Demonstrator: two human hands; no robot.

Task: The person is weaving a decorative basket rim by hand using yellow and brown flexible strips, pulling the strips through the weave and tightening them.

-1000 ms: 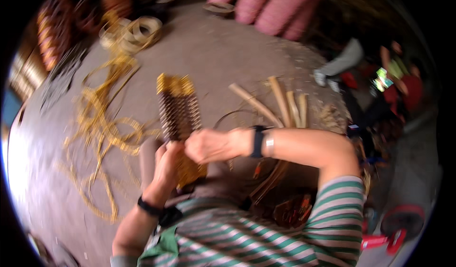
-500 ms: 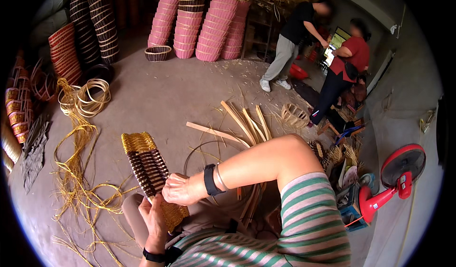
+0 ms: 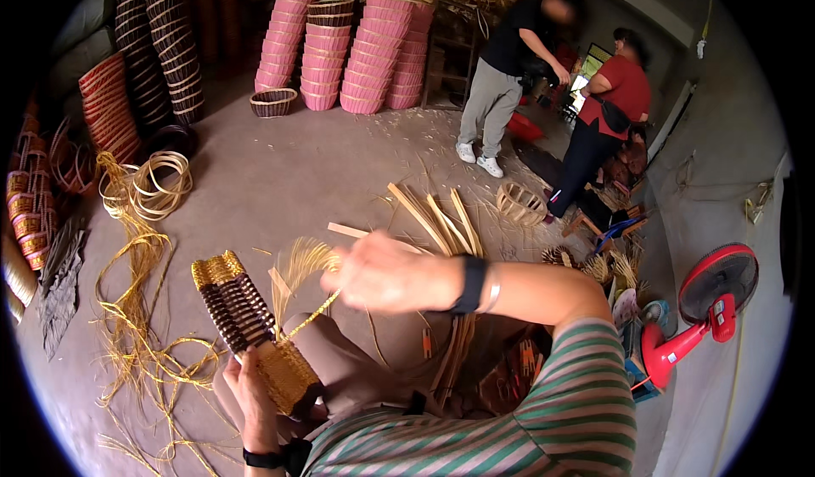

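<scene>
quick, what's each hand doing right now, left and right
Left hand: closed on the half-woven basket piece resting on the lap.
Right hand: closed, pinching a golden strip drawn taut from the weave.

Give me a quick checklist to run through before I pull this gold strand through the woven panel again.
1. Left hand grips the woven panel on the lap: ok.
2. Right hand holds the gold strand: ok.
3. Strand runs taut to the panel: ok.
4. Strand free of the loose gold strips on the floor: ok.
5. Strand unfrayed: cannot tell.
6. Two standing people far from the hands: ok.
</scene>
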